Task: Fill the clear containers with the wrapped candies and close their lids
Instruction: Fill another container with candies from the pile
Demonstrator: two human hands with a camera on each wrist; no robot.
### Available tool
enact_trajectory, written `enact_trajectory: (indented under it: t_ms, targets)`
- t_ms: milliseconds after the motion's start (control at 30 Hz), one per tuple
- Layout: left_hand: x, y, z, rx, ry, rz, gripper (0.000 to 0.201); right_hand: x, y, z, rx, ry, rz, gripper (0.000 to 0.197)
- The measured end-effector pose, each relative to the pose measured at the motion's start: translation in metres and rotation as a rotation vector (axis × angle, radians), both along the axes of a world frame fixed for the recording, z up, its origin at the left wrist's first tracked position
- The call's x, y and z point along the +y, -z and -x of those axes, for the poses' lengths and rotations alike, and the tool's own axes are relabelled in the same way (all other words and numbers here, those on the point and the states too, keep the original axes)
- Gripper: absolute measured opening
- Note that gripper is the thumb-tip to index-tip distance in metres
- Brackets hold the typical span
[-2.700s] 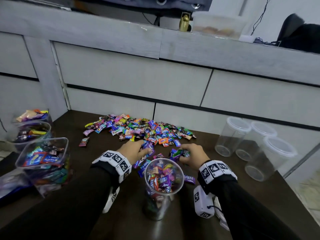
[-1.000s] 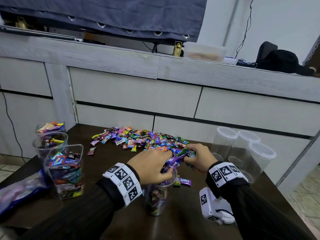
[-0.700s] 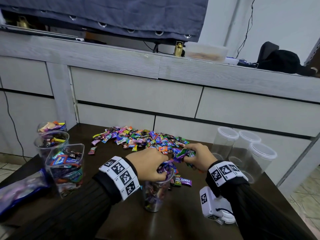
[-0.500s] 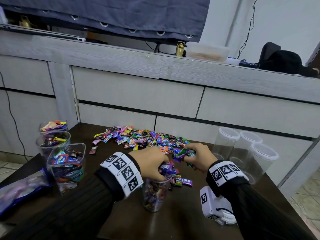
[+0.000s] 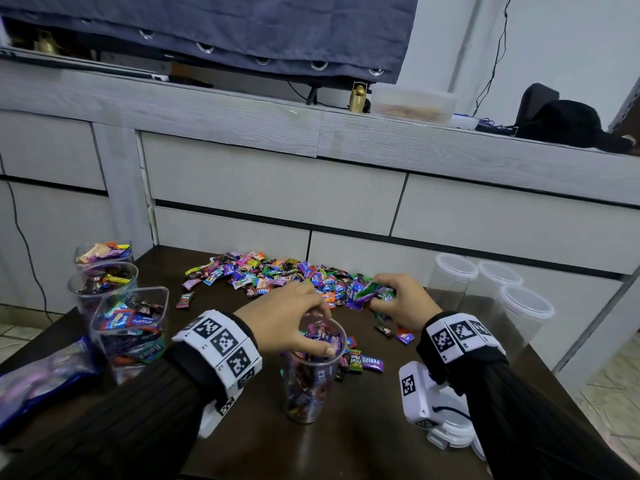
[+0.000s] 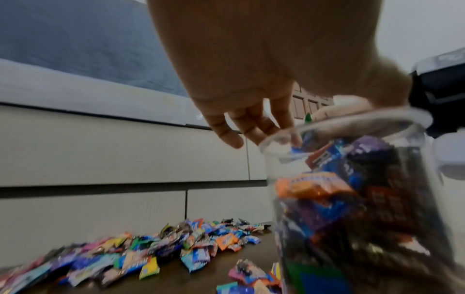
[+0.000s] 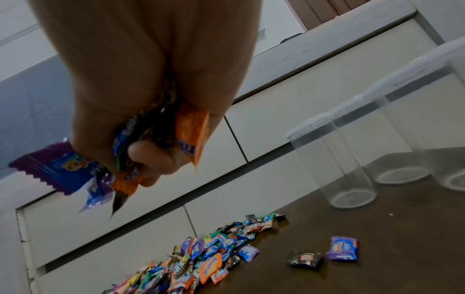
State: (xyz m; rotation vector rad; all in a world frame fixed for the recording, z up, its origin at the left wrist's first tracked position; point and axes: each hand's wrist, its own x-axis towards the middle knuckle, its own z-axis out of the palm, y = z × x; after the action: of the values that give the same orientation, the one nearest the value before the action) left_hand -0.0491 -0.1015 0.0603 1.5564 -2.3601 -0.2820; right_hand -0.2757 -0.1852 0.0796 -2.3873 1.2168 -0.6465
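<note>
A tall clear container (image 5: 310,386) stands near the table's front edge, nearly full of wrapped candies. My left hand (image 5: 298,323) hovers over its mouth, its fingers (image 6: 251,127) straight and reaching down past the rim (image 6: 352,121) onto the candies, thumb at the near rim. Just beyond and to the right, my right hand (image 5: 401,303) is lifted off the table and grips a fistful of candies (image 5: 372,294), whose purple and orange wrappers (image 7: 191,135) stick out of the fist (image 7: 141,139). The loose candy pile (image 5: 273,275) lies behind the container.
Three empty lidded containers (image 5: 450,282) (image 5: 498,289) (image 5: 524,317) stand at the right edge. Three unlidded containers filled with candies (image 5: 130,327) (image 5: 104,284) (image 5: 102,251) and a plastic bag (image 5: 41,375) sit at the left. A few stray candies (image 5: 370,363) lie beside the container. Grey drawers (image 5: 277,188) back the table.
My left hand brought candies from the pile to the container and lowered its fingers into the mouth. My right hand lifted a fistful off the table and has held it nearly still.
</note>
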Motion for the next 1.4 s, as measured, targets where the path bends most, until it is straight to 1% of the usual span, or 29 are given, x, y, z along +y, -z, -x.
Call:
enact_trajectory:
  t_ms: [33, 100, 167, 200, 267, 300, 367, 433, 467, 500, 567, 633, 700, 733, 867, 900, 1000, 1067, 1200, 1300, 1367, 1400]
  targets:
    - [0.001, 0.004, -0.002, 0.048, -0.017, -0.030, 0.074, 0.001, -0.003, -0.001, -0.011, -0.014, -0.008, 0.035]
    - [0.005, 0.013, -0.008, 0.178, -0.041, -0.163, 0.099, 0.004, -0.007, -0.004, -0.044, -0.062, -0.071, 0.033]
    - [0.008, 0.023, -0.013, 0.338, -0.033, -0.303, 0.114, 0.009, -0.010, -0.009, -0.046, -0.124, -0.142, 0.019]
    - [0.008, 0.028, -0.015, 0.388, -0.022, -0.345, 0.117, 0.011, -0.012, -0.011, -0.027, -0.159, -0.149, 0.012]
    - [0.008, 0.037, -0.016, 0.425, -0.020, -0.373, 0.114, 0.016, -0.015, -0.018, 0.022, -0.234, -0.156, 0.004]
    - [0.007, 0.042, -0.015, 0.439, -0.035, -0.365, 0.111, 0.019, -0.016, -0.022, 0.064, -0.271, -0.155, 0.003]
    - [0.006, 0.050, -0.010, 0.486, -0.079, -0.323, 0.109, 0.022, -0.019, -0.031, 0.204, -0.314, -0.116, 0.009]
    - [0.004, 0.057, -0.005, 0.545, -0.119, -0.284, 0.107, 0.025, -0.021, -0.040, 0.372, -0.305, -0.051, 0.016]
    - [0.003, 0.059, -0.002, 0.576, -0.136, -0.277, 0.103, 0.027, -0.022, -0.045, 0.444, -0.294, -0.014, 0.021]
    - [0.002, 0.062, 0.000, 0.606, -0.150, -0.279, 0.097, 0.028, -0.023, -0.049, 0.498, -0.285, 0.013, 0.025]
    - [0.000, 0.066, 0.005, 0.662, -0.165, -0.278, 0.090, 0.031, -0.021, -0.057, 0.524, -0.276, 0.015, 0.036]
    - [-0.001, 0.071, 0.008, 0.711, -0.159, -0.263, 0.090, 0.032, -0.019, -0.061, 0.524, -0.277, -0.016, 0.048]
    - [0.000, 0.074, 0.010, 0.744, -0.151, -0.257, 0.091, 0.033, -0.018, -0.064, 0.510, -0.262, -0.031, 0.051]
    - [0.000, 0.075, 0.011, 0.757, -0.146, -0.254, 0.091, 0.032, -0.018, -0.063, 0.486, -0.251, -0.028, 0.048]
    - [-0.001, 0.077, 0.011, 0.784, -0.128, -0.264, 0.089, 0.025, -0.022, -0.055, 0.349, -0.223, -0.008, 0.022]
    - [-0.002, 0.077, 0.011, 0.786, -0.123, -0.262, 0.088, 0.024, -0.022, -0.053, 0.308, -0.232, -0.008, 0.019]
    - [-0.003, 0.077, 0.011, 0.778, -0.117, -0.248, 0.089, 0.029, -0.018, -0.057, 0.184, -0.277, -0.038, 0.021]
    - [-0.004, 0.077, 0.010, 0.775, -0.121, -0.249, 0.093, 0.035, -0.009, -0.062, 0.132, -0.289, -0.053, 0.021]
    - [-0.005, 0.076, 0.009, 0.741, -0.117, -0.240, 0.086, 0.042, 0.004, -0.062, 0.136, -0.311, -0.063, 0.017]
    - [-0.005, 0.078, 0.010, 0.775, -0.108, -0.257, 0.091, 0.043, 0.001, -0.058, 0.117, -0.308, -0.064, 0.021]
    - [-0.005, 0.079, 0.010, 0.801, -0.110, -0.254, 0.092, 0.041, -0.005, -0.055, 0.073, -0.279, -0.043, 0.025]
    - [-0.005, 0.080, 0.010, 0.802, -0.111, -0.255, 0.092, 0.039, -0.009, -0.053, 0.042, -0.258, -0.033, 0.024]
